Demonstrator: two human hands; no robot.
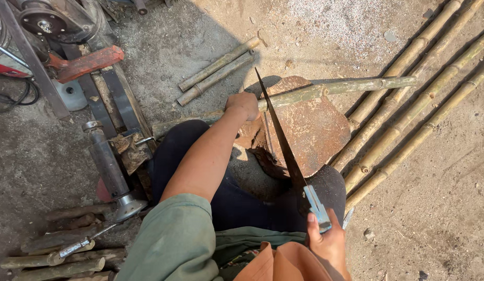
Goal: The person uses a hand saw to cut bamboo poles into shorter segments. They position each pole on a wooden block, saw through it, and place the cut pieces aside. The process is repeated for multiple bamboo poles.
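Observation:
My left hand (243, 105) grips a long greenish bamboo pole (335, 88) that lies across a reddish-brown stone block (315, 130). In my right hand (328, 239), low in the view, is the blue handle of a hand saw (286, 148). Its dark blade runs up and away, and its tip crosses the pole just right of my left hand. My dark-trousered knees sit on either side of the block.
Several long bamboo poles (424, 104) lie on the dirt at the right. Two short cut pieces (216, 70) rest beyond the block. Machine parts (49, 21), a metal cylinder (107, 164) and a pile of short sticks (60, 255) fill the left side.

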